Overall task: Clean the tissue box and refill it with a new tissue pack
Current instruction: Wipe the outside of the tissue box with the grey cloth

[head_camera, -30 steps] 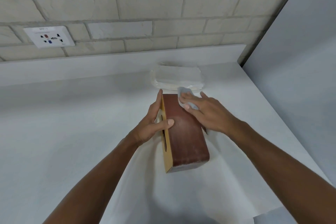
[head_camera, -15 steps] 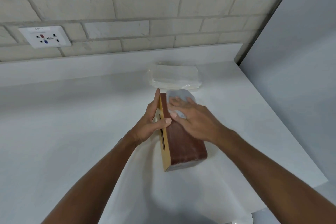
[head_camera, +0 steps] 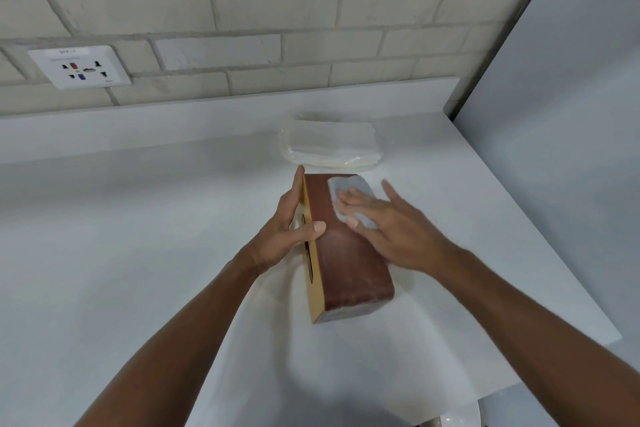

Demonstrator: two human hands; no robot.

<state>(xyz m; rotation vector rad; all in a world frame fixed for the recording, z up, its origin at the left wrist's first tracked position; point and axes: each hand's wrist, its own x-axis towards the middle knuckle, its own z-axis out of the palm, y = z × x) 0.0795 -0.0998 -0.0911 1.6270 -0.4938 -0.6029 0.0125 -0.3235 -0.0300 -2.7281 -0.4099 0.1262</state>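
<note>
White paper sheet (head_camera: 346,374) lies nearest on the counter (head_camera: 104,218), under the tissue box (head_camera: 349,263). Box is on its long side: red-brown face up, yellow slotted face turned left. Left hand (head_camera: 287,236) grips it, thumb over the upper face, fingers along the yellow face. Right hand (head_camera: 391,229) lies flat, fingers straight, pressing a grey-blue cloth (head_camera: 349,184) onto the upper face's far end. Just beyond: clear-wrapped tissue pack (head_camera: 332,146), flat on the counter. Behind: brick wall (head_camera: 277,10), white socket plate (head_camera: 79,68) far left.
</note>
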